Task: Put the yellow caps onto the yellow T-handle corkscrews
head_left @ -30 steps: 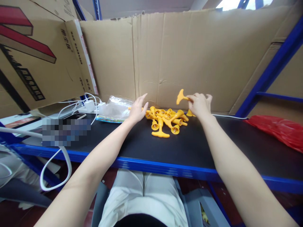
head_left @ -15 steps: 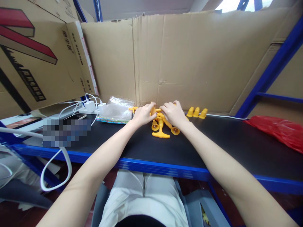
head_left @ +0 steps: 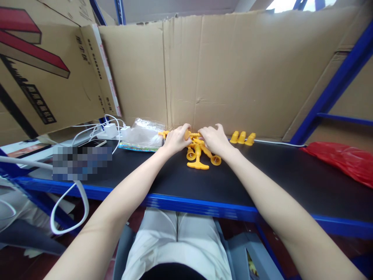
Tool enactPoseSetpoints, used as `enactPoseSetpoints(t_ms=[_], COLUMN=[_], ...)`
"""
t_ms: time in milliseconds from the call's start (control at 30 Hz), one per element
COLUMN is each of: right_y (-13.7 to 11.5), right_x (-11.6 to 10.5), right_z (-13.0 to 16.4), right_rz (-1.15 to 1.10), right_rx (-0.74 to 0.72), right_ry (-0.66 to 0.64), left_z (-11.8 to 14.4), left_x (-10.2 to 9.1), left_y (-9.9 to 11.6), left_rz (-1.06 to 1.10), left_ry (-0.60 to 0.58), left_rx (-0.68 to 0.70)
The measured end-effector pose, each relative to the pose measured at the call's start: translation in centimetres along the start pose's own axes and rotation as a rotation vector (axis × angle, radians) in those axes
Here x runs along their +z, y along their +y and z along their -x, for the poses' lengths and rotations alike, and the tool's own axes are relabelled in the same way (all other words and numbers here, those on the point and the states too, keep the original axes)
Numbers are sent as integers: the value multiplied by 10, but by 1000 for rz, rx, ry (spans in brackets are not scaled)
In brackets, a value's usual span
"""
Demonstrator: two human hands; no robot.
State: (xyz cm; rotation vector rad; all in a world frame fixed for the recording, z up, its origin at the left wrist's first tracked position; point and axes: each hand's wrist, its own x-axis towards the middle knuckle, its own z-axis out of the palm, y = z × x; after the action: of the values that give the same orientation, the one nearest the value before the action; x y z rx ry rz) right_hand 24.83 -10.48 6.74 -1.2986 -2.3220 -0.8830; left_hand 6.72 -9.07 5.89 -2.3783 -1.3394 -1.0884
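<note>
My left hand [head_left: 177, 140] is closed around a yellow plastic piece [head_left: 187, 135] at the back of the pile; its full shape is hidden by my fingers. Just to the right, my right hand [head_left: 215, 140] rests over the pile with its fingers apart, the fingertips close to other yellow parts. Below my hands lies a yellow T-shaped handle [head_left: 198, 166], its crossbar toward me. A hollow cone end [head_left: 190, 155] shows on its left and another cone end [head_left: 216, 160] on its right. Several parts overlap, so their joints are unclear.
Three yellow cup-shaped pieces [head_left: 241, 137] stand in a row to the right. A clear plastic bag [head_left: 147, 134] lies left of the pile. White chargers and cables [head_left: 110, 130] sit farther left, a red bag [head_left: 340, 161] at far right. Cardboard [head_left: 247, 74] walls the back.
My right hand has shifted slightly left, and the yellow bit that showed by its raised finger is no longer visible. My left hand stays almost in place.
</note>
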Motion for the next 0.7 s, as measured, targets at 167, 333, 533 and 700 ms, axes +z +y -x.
enactPoseSetpoints(t_ms=[167,333,533,700], right_y=[1,4,15,15], right_x=[0,-2,13,13], right_z=[-1,-1,2,2], right_rz=[-11,16,-108,-112], right_rx=[-11,-22,-71,-55], right_ry=[91,123,37,-12], left_z=[-5,-7,-1,1], left_x=[6,7,4,2], left_y=[-4,-7,-10,-10], left_rz=[164,229,39,-4], left_ry=[19,16,23,17], left_rx=[-104,-149,-8,16])
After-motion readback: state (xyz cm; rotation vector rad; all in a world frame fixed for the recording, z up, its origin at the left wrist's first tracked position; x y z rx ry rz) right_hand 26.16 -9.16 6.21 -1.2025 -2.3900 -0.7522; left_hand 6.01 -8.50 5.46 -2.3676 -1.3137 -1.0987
